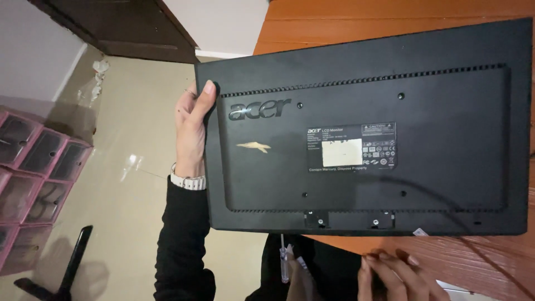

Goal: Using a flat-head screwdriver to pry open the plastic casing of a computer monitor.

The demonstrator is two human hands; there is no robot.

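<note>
Monitor overhanging table edge, left hand gripping its side.

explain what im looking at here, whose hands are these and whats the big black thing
This is one picture from a camera worn on a person's head, looking down at their own bare hands. The big black thing is a flat monitor lying face down on an orange wooden table, its back panel up. The left hand grips the monitor's left edge; a white watch sits on that wrist. The right hand is at the bottom, near the monitor's lower edge, holding nothing I can see. A screwdriver shows below. Pink boxes stand on the floor.
</note>
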